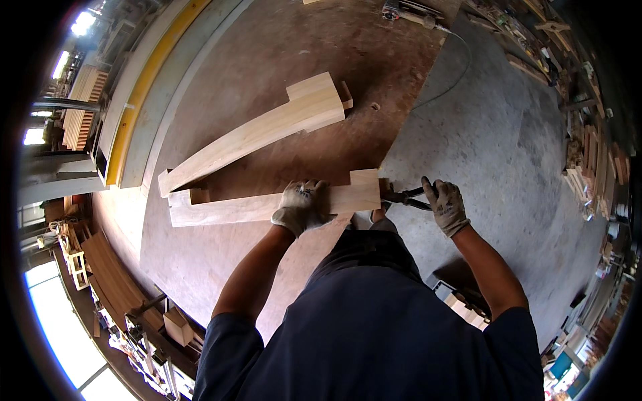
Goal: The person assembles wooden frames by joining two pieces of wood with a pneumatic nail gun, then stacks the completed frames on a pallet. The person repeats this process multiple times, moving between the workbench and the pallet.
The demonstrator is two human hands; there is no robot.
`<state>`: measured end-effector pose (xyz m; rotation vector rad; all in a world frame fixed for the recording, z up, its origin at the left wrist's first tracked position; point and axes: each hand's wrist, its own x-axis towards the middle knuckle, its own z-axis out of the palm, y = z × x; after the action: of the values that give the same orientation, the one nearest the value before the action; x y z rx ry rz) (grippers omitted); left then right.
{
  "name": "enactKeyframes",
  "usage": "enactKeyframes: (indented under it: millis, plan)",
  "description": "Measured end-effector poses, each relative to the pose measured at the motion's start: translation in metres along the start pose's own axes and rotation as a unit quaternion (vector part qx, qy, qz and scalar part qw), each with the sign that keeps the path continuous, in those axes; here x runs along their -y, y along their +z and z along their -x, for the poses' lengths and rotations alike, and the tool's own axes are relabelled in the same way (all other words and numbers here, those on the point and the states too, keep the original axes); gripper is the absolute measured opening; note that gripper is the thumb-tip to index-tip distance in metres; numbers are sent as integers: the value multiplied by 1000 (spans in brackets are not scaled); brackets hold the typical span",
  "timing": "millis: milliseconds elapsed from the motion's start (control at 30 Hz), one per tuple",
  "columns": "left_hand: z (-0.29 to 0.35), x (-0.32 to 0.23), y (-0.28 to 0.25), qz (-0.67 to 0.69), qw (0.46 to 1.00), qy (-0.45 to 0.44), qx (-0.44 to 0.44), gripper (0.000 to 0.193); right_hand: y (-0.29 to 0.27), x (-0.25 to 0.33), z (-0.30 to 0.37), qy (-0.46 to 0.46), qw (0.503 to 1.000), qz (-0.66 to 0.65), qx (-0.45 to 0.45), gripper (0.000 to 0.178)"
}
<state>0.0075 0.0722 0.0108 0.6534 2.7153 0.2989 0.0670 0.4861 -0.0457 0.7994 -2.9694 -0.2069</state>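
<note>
The left hand (304,206) is gripping the near beam (234,208), which is lying crosswise before the person, while the right hand (447,206), fingers half bent, is meeting the handles of the pliers (400,197) at the beam's right end; I cannot tell whether it is closing on them. A curved beam (254,137) is slanting beyond, and dark print (305,188) is showing unreadably on the left glove.
</note>
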Motion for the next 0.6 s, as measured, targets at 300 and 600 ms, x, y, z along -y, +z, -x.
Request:
enactKeyframes:
  millis: [300, 600]
  plan:
    - [0, 2, 1, 7, 1000, 5, -18, 81, -85, 8, -25, 112, 931, -196, 285, 25]
    - [-2, 2, 3, 7, 1000, -4, 8, 79, -142, 10, -66, 151, 847, -245, 447, 36]
